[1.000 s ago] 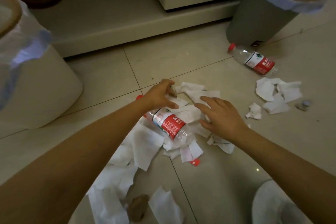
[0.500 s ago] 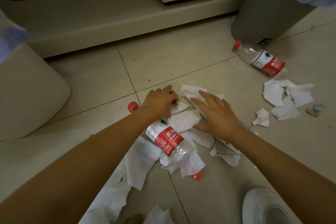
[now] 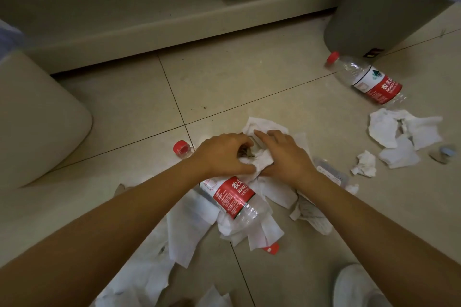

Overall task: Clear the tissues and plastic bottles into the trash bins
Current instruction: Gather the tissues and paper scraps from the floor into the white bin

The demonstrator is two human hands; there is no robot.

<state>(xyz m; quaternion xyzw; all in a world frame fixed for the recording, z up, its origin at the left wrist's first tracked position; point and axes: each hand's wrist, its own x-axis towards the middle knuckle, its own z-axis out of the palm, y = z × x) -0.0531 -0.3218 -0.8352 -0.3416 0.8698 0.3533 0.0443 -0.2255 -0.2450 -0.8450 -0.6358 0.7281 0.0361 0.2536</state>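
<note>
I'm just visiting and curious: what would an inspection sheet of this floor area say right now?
Surface: pale tiled floor, dimly lit.
Job's things: tissues piled centre, more tissues at right; one plastic bottle lying in the pile, another bottle by the grey bin; beige bin at left.
Clutter: small red piece; small grey object, unclear.
Hands: left hand and right hand both gather a tissue wad.
Cables: nothing seen.
Surroundings: raised step, white shoe.
</note>
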